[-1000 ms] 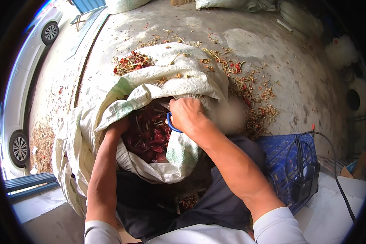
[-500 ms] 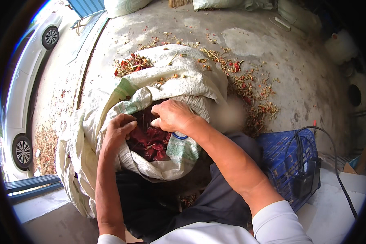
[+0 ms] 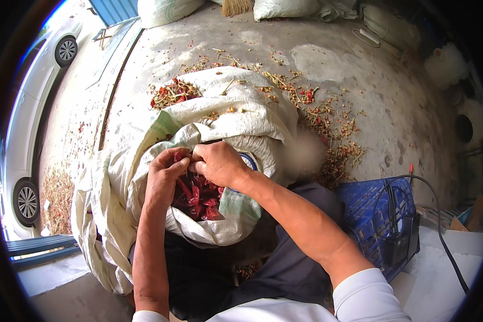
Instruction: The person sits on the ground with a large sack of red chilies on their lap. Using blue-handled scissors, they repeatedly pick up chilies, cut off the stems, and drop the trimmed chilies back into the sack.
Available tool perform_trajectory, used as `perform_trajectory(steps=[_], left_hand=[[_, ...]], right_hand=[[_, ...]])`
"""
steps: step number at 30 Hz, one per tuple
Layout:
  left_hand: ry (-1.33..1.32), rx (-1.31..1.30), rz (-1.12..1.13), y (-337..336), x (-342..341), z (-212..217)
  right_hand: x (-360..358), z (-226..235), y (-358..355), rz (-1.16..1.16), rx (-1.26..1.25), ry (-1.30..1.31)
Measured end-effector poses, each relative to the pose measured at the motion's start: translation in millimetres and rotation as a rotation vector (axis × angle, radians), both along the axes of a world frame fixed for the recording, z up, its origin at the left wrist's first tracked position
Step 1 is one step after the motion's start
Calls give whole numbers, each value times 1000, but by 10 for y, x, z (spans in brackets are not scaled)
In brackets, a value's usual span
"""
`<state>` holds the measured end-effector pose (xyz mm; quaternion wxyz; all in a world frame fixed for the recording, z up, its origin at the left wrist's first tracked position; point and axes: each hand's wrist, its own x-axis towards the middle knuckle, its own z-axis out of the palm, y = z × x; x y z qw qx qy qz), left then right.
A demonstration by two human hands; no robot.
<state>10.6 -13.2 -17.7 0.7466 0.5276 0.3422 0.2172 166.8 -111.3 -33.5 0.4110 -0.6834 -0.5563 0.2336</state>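
A large white woven sack [image 3: 252, 107] with green stripes stands between my knees, its top rolled down. Dark red dried chili peppers [image 3: 201, 201] fill its opening. Above them my left hand [image 3: 166, 170] is closed, pinching a dried chili pepper [image 3: 178, 156] between thumb and fingers. My right hand [image 3: 220, 163] is closed too, its fingertips meeting the left ones at the pepper; what they pinch is too small and covered to make out. Beside the right wrist, a blue-rimmed round thing [image 3: 248, 161] shows at the sack's mouth, partly hidden.
Broken stems and red bits [image 3: 174, 94] lie on the sack's folds; more stem litter [image 3: 335, 134] covers the concrete floor. A blue plastic basket [image 3: 359, 206] with a black box and cable stands at my right. Full sacks [image 3: 284, 8] and a broom [image 3: 236, 6] are at the back. A white car [image 3: 29, 118] is outside left.
Both hands have come together over the sack's opening, with a pepper now showing in the left. The right hand has uncovered more of the blue rim.
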Motion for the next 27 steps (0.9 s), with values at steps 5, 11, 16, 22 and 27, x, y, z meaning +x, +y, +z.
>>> perform_trajectory(steps=[5,11,16,22,27], left_hand=[[-124,-45,80,15,5,-60],[-2,111,154,109,-48,-10],[-28,170,184,169,-76,-112],[-6,140,223,116,-56,34],[196,204,254,215,-171,169]], right_hand=[[-62,24,11,26,14,2],[-132,-77,-109,121,-186,-253],[-352,-490,-211,191,-281,-470],[-402,-712,-223,371,-284,-579],[-175,-376,-94,246,-309,-266]])
